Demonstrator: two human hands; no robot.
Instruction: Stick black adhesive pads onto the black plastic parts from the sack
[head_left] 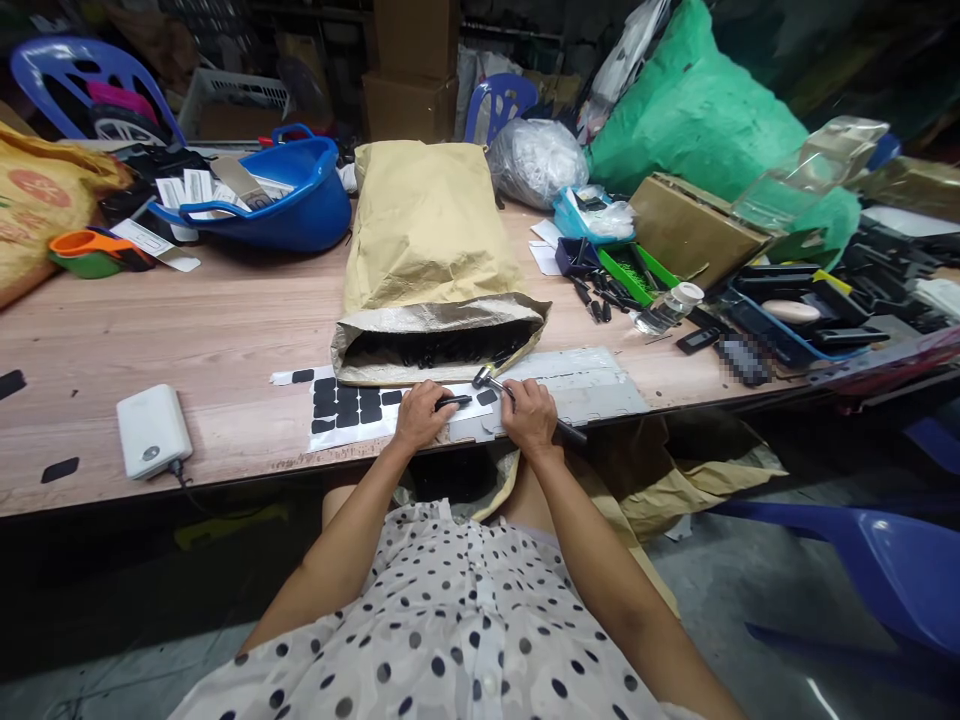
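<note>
My left hand (421,414) is closed on a small black elongated part (454,400), whose exact kind I cannot make out. In my right hand (531,412) is a small hammer (486,378) with a shiny metal head and a black handle; the head points toward the left hand. Beneath both hands lies a grey board (585,385) at the table's front edge. Left of them is a white sheet with black rounded stickers (347,405). Just beyond the hands, a tan paper sack (431,230) lies with its mouth toward me, dark pieces inside.
A white power bank (154,432) with a cable sits at left on the table (247,340). Behind it is a blue basin (300,200) holding small boxes. At right stand a green tray (634,270), a small clear bottle (670,308) and a blue bin (780,325). Another open sack (495,485) is at my lap.
</note>
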